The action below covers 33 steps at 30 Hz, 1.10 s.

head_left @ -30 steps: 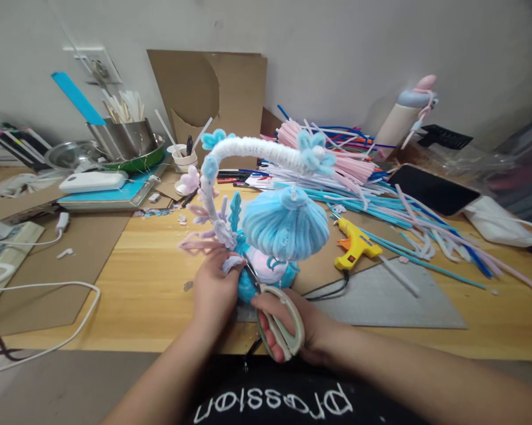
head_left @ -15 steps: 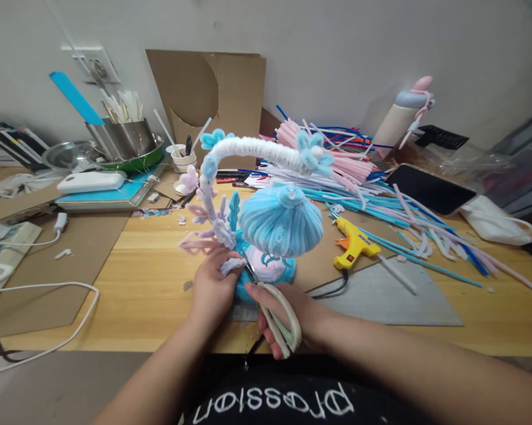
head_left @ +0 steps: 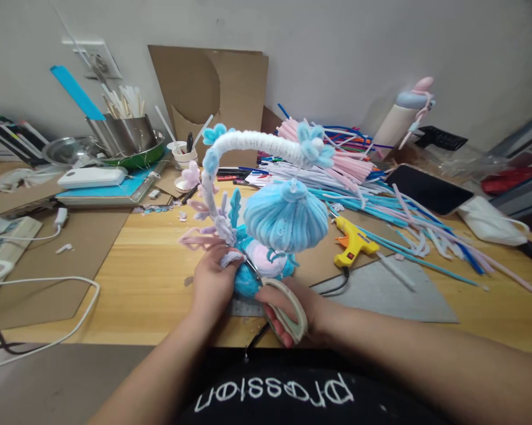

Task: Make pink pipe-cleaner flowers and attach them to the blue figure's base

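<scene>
A pipe-cleaner lamp stands in front of me, with a pleated blue shade [head_left: 286, 221] hanging from a fuzzy white arched stem [head_left: 259, 140]. Its round blue base [head_left: 247, 282] has a pale pink patch on top. My left hand [head_left: 213, 278] is closed at the base's left side, pinching a pale lilac pipe-cleaner piece [head_left: 231, 258]. Cream-handled scissors [head_left: 297, 313] are in my right hand [head_left: 280, 321], its fingers through the loops. The blades point up-left over the base, close to the lilac piece; their tips are hard to make out.
A yellow glue gun [head_left: 353, 243] lies right of the lamp on cardboard, beside a grey mat [head_left: 389, 301]. Behind it spreads a heap of pipe cleaners [head_left: 301, 177]. A phone [head_left: 429, 188] and bottle [head_left: 396, 121] are farther right. White cables [head_left: 92, 289] loop at left.
The scissors and my right hand have shifted slightly right, and the handles look closer together. The lamp shade sits slightly farther right. My left hand stays at the base.
</scene>
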Each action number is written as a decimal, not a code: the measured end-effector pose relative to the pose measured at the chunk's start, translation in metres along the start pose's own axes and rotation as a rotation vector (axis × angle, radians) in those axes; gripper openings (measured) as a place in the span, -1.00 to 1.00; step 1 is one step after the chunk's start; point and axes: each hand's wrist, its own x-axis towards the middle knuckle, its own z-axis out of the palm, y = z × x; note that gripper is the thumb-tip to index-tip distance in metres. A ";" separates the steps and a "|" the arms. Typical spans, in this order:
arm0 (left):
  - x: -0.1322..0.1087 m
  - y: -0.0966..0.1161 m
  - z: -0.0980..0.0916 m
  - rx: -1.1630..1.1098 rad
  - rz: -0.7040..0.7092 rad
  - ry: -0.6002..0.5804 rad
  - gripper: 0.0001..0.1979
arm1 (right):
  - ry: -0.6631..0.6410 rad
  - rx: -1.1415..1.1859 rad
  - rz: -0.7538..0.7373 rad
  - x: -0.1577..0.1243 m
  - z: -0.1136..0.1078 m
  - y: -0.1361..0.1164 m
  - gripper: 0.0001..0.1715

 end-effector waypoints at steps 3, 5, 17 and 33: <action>0.000 -0.001 0.000 -0.010 -0.007 0.002 -0.84 | -0.024 -0.010 -0.022 -0.002 -0.005 -0.002 -0.51; 0.000 -0.001 0.000 -0.018 -0.014 0.009 -0.84 | -0.056 0.003 -0.033 -0.003 -0.009 -0.004 -0.50; -0.002 0.001 -0.001 -0.042 -0.027 -0.012 -0.86 | -0.087 0.037 0.003 -0.006 -0.013 -0.007 -0.48; -0.004 -0.004 0.000 -0.060 -0.007 0.043 -0.88 | 0.003 -0.077 -0.014 -0.003 -0.003 -0.005 -0.54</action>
